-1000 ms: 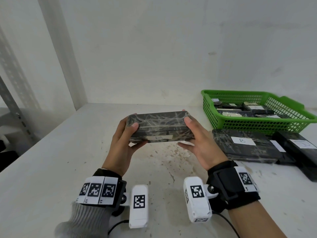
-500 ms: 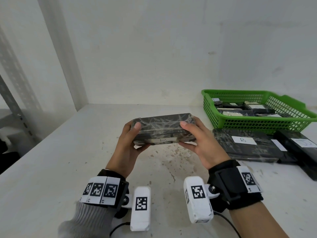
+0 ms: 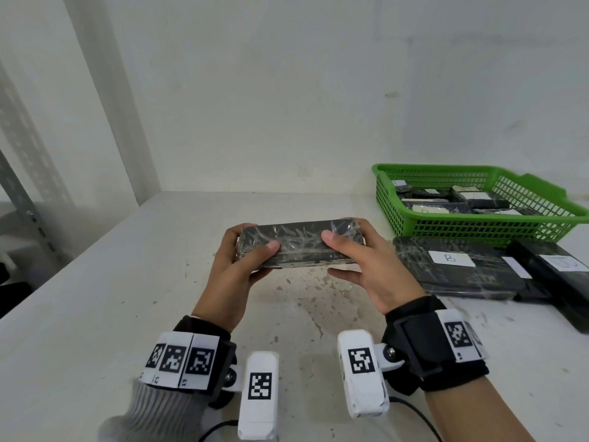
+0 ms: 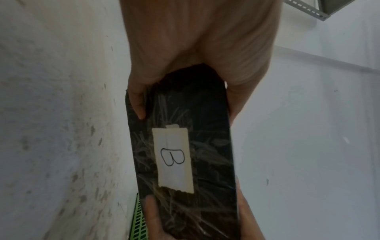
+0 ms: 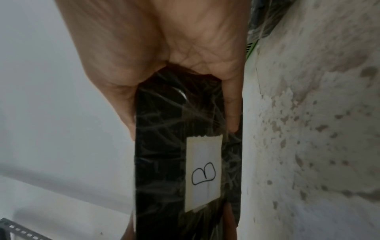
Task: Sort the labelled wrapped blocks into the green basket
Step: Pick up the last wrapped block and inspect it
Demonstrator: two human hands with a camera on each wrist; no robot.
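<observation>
Both hands [image 3: 366, 266] on crosswise, level block [image 3: 299, 242]

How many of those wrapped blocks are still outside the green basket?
3 plainly visible: one block held above the table by both hands, one marked B lying before the green basket, one further right. A partly hidden label between them suggests another.

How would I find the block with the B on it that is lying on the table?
Find the green basket at the table's right. Directly in front of it lies a flat dark wrapped block. Its white label says B, and it lies nearest the hands.
</observation>
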